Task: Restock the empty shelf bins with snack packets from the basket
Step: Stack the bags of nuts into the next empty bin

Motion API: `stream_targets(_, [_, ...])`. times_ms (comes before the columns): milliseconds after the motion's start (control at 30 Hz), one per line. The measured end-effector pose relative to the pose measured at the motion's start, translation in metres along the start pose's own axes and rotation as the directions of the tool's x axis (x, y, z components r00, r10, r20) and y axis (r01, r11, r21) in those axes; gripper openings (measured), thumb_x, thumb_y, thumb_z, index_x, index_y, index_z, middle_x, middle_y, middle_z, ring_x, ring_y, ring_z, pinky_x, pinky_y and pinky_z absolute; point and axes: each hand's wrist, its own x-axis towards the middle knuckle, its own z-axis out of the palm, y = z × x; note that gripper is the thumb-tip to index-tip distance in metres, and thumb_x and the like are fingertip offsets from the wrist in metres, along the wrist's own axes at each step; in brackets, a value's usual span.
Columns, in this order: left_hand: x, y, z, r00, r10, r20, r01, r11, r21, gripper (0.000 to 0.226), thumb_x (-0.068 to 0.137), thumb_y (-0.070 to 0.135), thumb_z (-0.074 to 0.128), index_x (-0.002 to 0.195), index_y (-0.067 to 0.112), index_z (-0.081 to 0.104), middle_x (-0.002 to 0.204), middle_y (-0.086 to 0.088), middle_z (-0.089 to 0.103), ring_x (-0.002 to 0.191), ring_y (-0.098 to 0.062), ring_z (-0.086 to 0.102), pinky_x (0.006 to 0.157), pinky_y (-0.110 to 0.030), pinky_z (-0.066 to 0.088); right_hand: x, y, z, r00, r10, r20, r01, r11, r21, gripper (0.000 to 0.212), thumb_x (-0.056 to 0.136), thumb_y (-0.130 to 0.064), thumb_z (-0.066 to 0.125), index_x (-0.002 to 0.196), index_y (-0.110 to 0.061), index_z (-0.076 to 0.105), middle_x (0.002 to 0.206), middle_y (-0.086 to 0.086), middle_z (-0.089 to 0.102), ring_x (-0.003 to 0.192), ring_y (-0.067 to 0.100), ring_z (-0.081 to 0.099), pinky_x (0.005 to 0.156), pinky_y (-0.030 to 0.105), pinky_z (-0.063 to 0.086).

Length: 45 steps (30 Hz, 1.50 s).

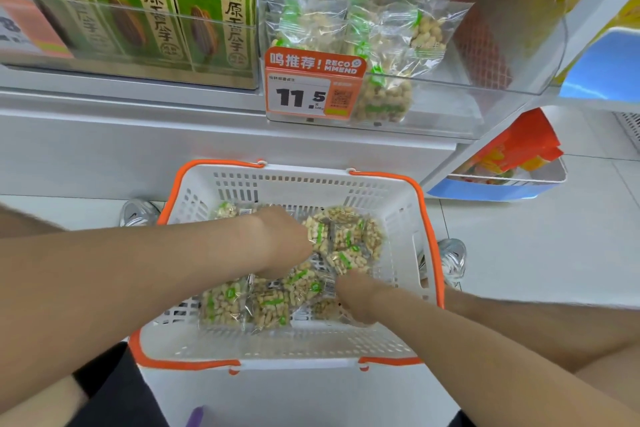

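A white basket with orange handles (398,198) stands on the floor below the shelf. Several clear peanut packets with green labels (242,305) lie in it. My left hand (280,243) reaches down into the pile, fingers buried among the packets at the basket's middle. My right hand (360,302) is also in the basket at the near right, fingers curled into the packets; its grip is hidden. Above, a clear shelf bin (450,55) holds a few of the same peanut packets (381,97) behind an orange price tag (313,87).
Green boxes (145,10) fill the shelf bin to the left. A blue-edged low bin with orange bags (512,159) sits at the right. My shoes (450,260) flank the basket on the white tiled floor.
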Motion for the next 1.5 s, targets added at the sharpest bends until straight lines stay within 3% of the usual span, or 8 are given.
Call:
stream_targets(333, [-0.03,0.005,-0.043,0.99,-0.109,0.086,0.121,0.981,-0.152,0.028,0.101,0.009,0.051,0.127,0.012,0.061,0.094,-0.003,0.058,0.069,-0.019,0.053,0.071,-0.036,0.052,-0.046,0.027,-0.076,0.865,0.257,-0.431,0.048,0.812,0.581,0.024,0.088,-0.005,0.059,0.093,-0.027,0.07,0.116,0.003,0.069,0.104,0.019,0.063,0.084,0.031,0.054])
stream_targets(433, [-0.039,-0.005,-0.055,0.984,-0.178,0.028,0.174,0.901,-0.397,0.059,0.104,0.046,0.055,0.15,0.012,0.038,0.114,-0.007,0.061,0.09,-0.026,0.063,0.071,-0.038,0.052,-0.074,0.023,-0.106,0.793,0.347,-0.5,0.099,0.737,0.669,0.019,0.083,-0.001,0.054,0.083,-0.004,0.072,0.098,0.017,0.075,0.081,0.029,0.067,0.064,0.031,0.054])
stream_targets(600, [-0.051,-0.019,-0.07,0.955,-0.232,-0.183,0.008,0.64,-0.768,0.121,0.058,0.097,0.068,0.152,0.026,0.04,0.137,0.01,0.061,0.119,-0.013,0.062,0.102,-0.039,0.053,-0.125,0.016,-0.149,0.576,0.562,-0.594,0.099,0.673,0.733,0.025,0.08,-0.017,0.061,0.06,-0.002,0.065,0.059,0.017,0.065,0.06,0.031,0.061,0.055,0.041,0.054])
stream_targets(767, [-0.079,-0.022,-0.099,0.89,-0.289,-0.352,-0.214,0.417,-0.883,0.092,0.069,0.082,0.075,0.141,0.027,0.056,0.124,0.014,0.067,0.103,-0.007,0.07,0.092,-0.04,0.06,-0.167,0.025,-0.182,0.417,0.663,-0.622,0.158,0.621,0.768,0.027,0.073,-0.02,0.063,0.052,-0.004,0.058,0.043,0.003,0.041,0.051,0.021,0.041,0.046,0.028,0.037])
stream_targets(900, [-0.097,-0.018,-0.119,0.701,-0.405,-0.587,-0.449,0.389,-0.804,0.036,0.094,0.042,0.058,0.109,0.01,0.067,0.083,-0.001,0.073,0.061,-0.017,0.068,0.058,-0.044,0.06,-0.197,0.034,-0.206,0.297,0.69,-0.66,0.341,0.569,0.749,0.046,0.086,-0.031,0.053,0.062,0.005,0.066,0.055,0.017,0.064,0.063,0.03,0.063,0.063,0.034,0.056])
stream_targets(1100, [-0.11,-0.025,-0.147,0.439,-0.684,-0.582,-0.589,0.269,-0.762,0.039,0.091,0.027,0.042,0.057,0.01,0.047,0.048,0.002,0.052,0.054,-0.014,0.052,0.054,-0.038,0.041,-0.219,0.043,-0.232,0.057,0.702,-0.71,0.484,0.603,0.634,0.044,0.096,-0.031,0.047,0.08,0.004,0.068,0.07,0.023,0.055,0.061,0.021,0.046,0.063,0.033,0.04])
stream_targets(1333, [-0.112,-0.037,-0.182,0.409,-0.781,-0.472,-0.708,0.054,-0.704,0.029,0.108,0.016,0.053,0.099,0.024,0.079,0.099,-0.007,0.08,0.094,-0.022,0.075,0.087,-0.039,0.058,-0.227,0.063,-0.258,0.134,0.543,-0.829,0.483,0.695,0.533,0.054,0.108,-0.051,0.042,0.074,-0.011,0.057,0.062,-0.004,0.051,0.063,0.01,0.046,0.064,0.029,0.037])
stream_targets(1500, [-0.107,-0.044,-0.196,0.321,-0.849,-0.42,-0.709,0.078,-0.701,0.037,0.103,0.04,0.064,0.088,0.01,0.08,0.078,-0.003,0.079,0.077,-0.011,0.075,0.073,-0.024,0.057,-0.225,0.079,-0.277,0.125,0.478,-0.869,0.423,0.767,0.483,0.052,0.107,-0.054,0.046,0.078,-0.013,0.061,0.07,0.0,0.061,0.069,0.013,0.055,0.066,0.034,0.04])
